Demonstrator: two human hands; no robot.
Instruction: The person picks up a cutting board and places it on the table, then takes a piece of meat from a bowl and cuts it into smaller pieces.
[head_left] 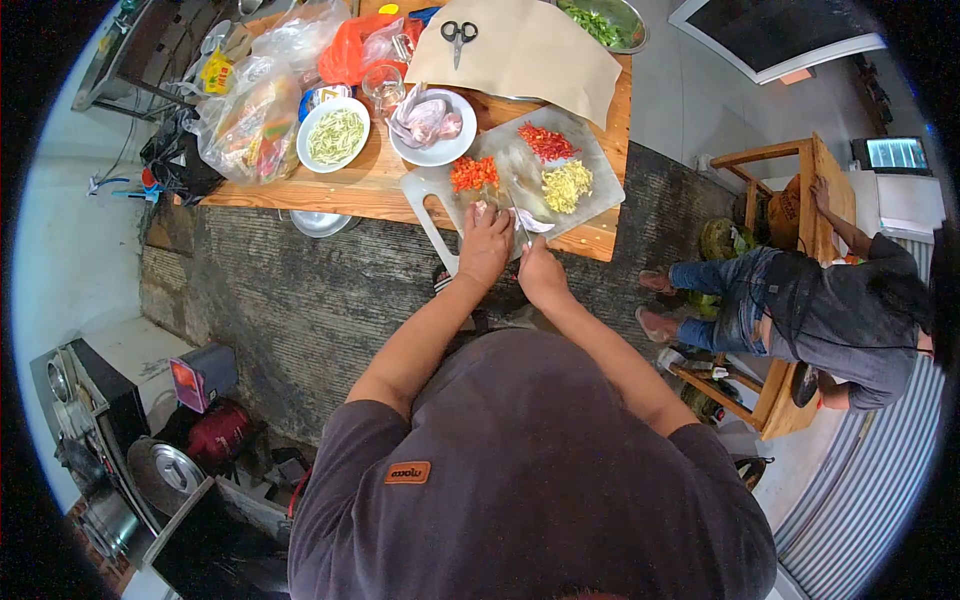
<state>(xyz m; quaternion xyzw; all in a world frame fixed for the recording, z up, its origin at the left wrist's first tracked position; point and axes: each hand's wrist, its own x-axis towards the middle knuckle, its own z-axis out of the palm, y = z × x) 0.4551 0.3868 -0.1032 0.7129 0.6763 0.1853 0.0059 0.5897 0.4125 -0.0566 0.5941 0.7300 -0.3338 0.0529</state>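
Note:
My right hand (541, 272) is closed around the handle of a knife (519, 222) at the near edge of a white cutting board (433, 222). Beside the blade, my left hand (487, 242) has its fingers bent and pressed together on the board, over a small pale piece I cannot make out. A whitish-purple piece (535, 222) lies just right of the blade. Around the board sit chopped orange-red pieces (474, 174), chopped red pieces (548, 143) and a pile of pale yellow bits (567, 187).
Left of the board stand a plate of raw poultry (432, 122), a bowl of pale green shreds (335, 136), a glass (383, 88) and plastic bags (262, 125). Scissors (458, 42) rest on brown paper (530, 55). Another person (830, 310) is at a wooden stand (818, 210) on the right.

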